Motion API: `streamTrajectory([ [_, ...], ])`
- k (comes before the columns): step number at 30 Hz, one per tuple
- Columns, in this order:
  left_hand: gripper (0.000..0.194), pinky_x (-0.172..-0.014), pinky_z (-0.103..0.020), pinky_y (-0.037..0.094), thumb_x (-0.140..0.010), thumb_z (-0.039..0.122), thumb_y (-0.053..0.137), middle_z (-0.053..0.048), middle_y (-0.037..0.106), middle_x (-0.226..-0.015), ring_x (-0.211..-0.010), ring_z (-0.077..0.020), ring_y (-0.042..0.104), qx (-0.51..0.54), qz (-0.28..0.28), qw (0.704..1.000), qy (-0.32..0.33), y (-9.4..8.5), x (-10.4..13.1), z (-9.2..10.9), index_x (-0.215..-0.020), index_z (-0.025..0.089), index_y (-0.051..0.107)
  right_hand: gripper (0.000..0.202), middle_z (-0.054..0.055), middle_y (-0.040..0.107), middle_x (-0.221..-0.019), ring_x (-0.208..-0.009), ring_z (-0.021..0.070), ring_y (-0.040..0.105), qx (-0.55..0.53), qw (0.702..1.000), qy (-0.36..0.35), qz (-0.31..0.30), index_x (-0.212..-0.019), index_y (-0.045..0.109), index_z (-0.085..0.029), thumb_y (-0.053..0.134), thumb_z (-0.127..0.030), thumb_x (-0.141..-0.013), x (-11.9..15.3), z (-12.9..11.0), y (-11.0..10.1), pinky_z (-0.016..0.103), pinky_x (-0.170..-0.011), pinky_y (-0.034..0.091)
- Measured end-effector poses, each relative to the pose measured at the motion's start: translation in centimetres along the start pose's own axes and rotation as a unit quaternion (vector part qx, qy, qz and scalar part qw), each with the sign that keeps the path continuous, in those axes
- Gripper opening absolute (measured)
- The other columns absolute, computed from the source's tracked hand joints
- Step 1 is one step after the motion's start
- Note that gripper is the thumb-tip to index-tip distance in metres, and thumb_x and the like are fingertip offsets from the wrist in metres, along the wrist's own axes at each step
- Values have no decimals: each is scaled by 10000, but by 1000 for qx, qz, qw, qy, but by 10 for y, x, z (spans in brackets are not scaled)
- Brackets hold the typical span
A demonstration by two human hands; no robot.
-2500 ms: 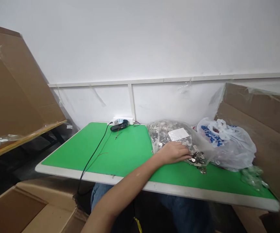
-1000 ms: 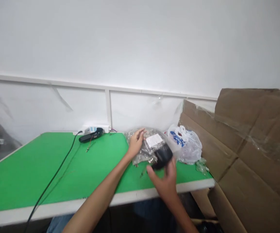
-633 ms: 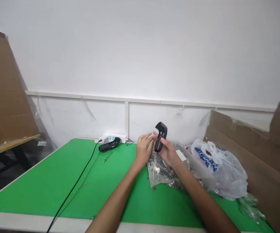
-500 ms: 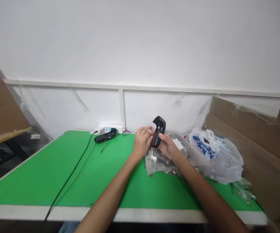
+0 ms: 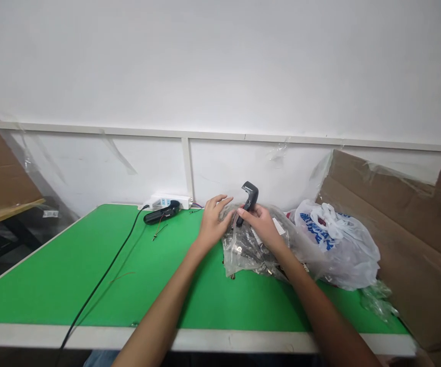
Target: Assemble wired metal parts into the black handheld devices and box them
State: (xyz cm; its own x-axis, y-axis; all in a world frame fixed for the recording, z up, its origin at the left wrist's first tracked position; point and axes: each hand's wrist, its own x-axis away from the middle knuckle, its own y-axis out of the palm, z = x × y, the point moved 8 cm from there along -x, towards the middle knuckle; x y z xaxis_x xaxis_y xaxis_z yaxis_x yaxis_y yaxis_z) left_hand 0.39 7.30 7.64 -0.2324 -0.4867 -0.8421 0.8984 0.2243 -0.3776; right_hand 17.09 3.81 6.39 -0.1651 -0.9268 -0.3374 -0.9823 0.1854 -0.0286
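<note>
The right hand [image 5: 262, 223] pinches the lower part of a black, bent-topped casing [image 5: 251, 193] rising above its thumb. Probably light, stiff and smooth, it suits a handle grip. Just beside, the left hand [image 5: 212, 224] is partly spread; whether it holds anything is unclear.

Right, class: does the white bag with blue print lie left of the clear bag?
No, the white bag lies to the right of the clear bag.

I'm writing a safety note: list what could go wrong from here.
The black L-shaped casing could slip from the right hand onto the clear plastic bag of metal parts. The black cord, draped over the table's front edge, might snag and tug the white power strip.
</note>
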Motion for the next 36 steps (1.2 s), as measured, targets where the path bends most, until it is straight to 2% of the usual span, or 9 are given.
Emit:
streamTrajectory([
  [4,368,-1052,-412,562,-1064,419,536,-101,768,-1206,-1135,-220,712,96,-21,991,-89,1,0,0,-1307,211,717,450,98,726,-848,-804,268,669,228,970,-24,77,-865,693,-165,799,-588,-752,1,-12,-19,367,-740,505],
  [7,441,-1021,-394,571,-988,481,657,-90,782,-1185,-1090,-224,727,153,-65,978,-124,18,6,11,-1325,202,707,352,116,716,-901,-859,279,650,337,932,-72,112,-861,686,-176,787,-505,-788,5,-20,-21,363,-771,483],
  [11,513,-951,-374,580,-881,497,773,-103,788,-1151,-1032,-224,732,218,-49,955,-194,33,14,11,-1276,173,719,271,137,701,-970,-901,284,640,402,904,-87,120,-934,699,-174,775,-407,-817,9,-19,-17,354,-797,474],
  [14,520,-844,-319,590,-819,557,819,-97,801,-1035,-908,-198,741,311,-20,904,-291,38,18,-3,-1134,149,751,324,128,693,-993,-948,291,635,379,916,-100,86,-975,705,-161,797,-416,-798,9,-23,-12,369,-841,480],
  [17,567,-694,-247,572,-738,594,880,-68,790,-927,-750,-143,700,418,2,826,-379,39,22,-15,-1043,135,747,380,78,686,-943,-880,251,620,292,952,-95,0,-961,702,-166,781,-503,-804,7,-25,-2,353,-806,478],
  [20,514,-659,-238,587,-726,550,909,-58,779,-890,-709,-128,680,503,-9,752,-426,42,23,-17,-972,132,737,436,29,652,-814,-750,199,579,175,981,-52,-65,-883,678,-181,607,-611,-904,5,-19,4,327,-730,457],
  [22,429,-654,-227,598,-757,471,911,-56,779,-888,-712,-124,687,527,-15,721,-449,43,23,-17,-958,136,732,460,17,622,-740,-705,191,563,109,992,-17,-64,-829,652,-190,563,-635,-904,3,-11,2,321,-690,449],
  [28,263,-449,-138,486,-867,332,842,-38,749,-823,-553,-65,632,542,-37,682,-490,47,27,-11,-965,127,711,330,46,675,-779,-709,213,609,-24,998,34,-43,-839,672,-199,588,-516,-807,-9,12,-6,323,-652,499],
  [36,453,-563,-168,594,-823,96,825,-68,765,-958,-709,-153,767,552,-77,679,-479,47,26,4,-1218,147,610,327,58,770,-945,-814,216,696,62,997,-2,-36,-1035,749,-187,554,-360,-838,-11,18,-7,341,-766,573],
])
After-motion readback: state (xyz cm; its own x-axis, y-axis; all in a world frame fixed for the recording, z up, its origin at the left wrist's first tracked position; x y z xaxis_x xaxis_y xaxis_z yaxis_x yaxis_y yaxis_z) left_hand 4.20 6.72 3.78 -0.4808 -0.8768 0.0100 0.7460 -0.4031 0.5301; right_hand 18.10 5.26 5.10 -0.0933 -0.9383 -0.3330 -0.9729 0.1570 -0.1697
